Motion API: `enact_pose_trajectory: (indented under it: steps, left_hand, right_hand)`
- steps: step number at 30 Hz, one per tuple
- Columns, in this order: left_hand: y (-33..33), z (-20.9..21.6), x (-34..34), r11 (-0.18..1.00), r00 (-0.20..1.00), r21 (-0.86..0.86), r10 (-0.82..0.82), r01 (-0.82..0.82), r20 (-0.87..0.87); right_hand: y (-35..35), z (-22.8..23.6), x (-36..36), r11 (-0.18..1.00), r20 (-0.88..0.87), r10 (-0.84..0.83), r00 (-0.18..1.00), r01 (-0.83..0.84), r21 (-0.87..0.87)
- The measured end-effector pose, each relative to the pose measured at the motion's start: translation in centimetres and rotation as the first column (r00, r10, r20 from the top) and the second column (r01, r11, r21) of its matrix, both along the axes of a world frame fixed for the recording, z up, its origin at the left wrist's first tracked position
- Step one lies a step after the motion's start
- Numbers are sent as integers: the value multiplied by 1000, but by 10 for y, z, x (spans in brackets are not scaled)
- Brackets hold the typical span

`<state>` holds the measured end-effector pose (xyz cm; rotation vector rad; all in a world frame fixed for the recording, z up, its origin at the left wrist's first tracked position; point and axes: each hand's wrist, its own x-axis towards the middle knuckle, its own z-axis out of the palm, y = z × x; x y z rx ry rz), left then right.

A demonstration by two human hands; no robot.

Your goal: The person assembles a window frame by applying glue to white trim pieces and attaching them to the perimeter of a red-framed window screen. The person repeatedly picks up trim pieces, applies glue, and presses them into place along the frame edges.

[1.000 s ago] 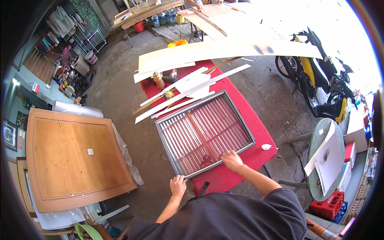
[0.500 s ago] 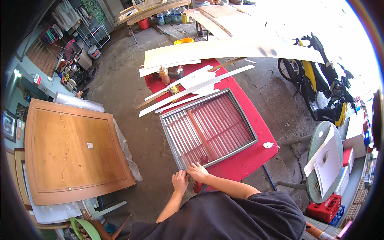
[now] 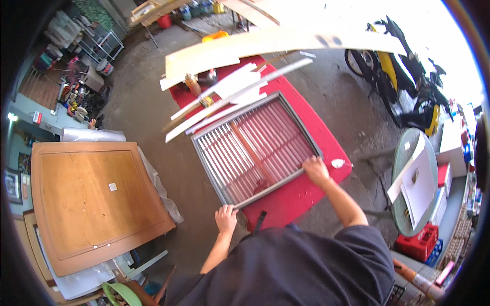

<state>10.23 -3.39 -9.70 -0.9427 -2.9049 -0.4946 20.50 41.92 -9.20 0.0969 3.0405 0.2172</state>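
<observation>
A grey-edged rectangular frame (image 3: 261,194) with a glossy pane, which mirrors pale stripes and a brownish bar, lies on a red-covered table (image 3: 286,209). My left hand (image 3: 225,218) holds its near left corner, fingers bent over the rim. At the near right corner, my right hand (image 3: 316,170) grips the edge with curled fingers; the thumb is not clearly seen. Just beyond the frame lie long white strips (image 3: 240,97) and a yellow tape measure (image 3: 206,101). A small white piece (image 3: 338,163) rests on the cloth to the right of my right hand.
A large brown wooden panel (image 3: 87,194) stands on the left. Across the table's far end lies a long pale board (image 3: 286,45), beside an amber bottle (image 3: 192,84). On the right are a yellow-black motorcycle (image 3: 390,76), a round green table (image 3: 408,224) with papers, and a red crate (image 3: 418,243).
My right hand has moved from beside my left hand to the near right corner of the frame. My left hand stays at the near left corner. The whole view has shifted.
</observation>
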Motion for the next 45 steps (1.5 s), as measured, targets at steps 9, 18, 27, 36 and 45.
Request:
enact_pose_trajectory:
  steps: [9,18,27,36,45]
  left_hand:
    - [14,13,0,987,1000,-158,0,0,1]
    - [2,8,-7,997,997,-66,-44,48,69]
    - [-6,9,-24,978,977,33,-208,207,41]
    - [-13,-2,-32,945,931,138,-319,297,176]
    - [-22,31,-44,928,913,98,-371,359,171]
  right_hand:
    - [54,8,10,987,-46,-121,992,115,-110]
    - [4,16,-5,997,-81,16,997,-23,-79]
    - [-225,10,-61,905,-16,232,973,-222,-362]
    - [-302,13,-69,858,-229,120,966,-217,-465]
    - [-313,23,-59,903,-189,-10,982,-72,-423]
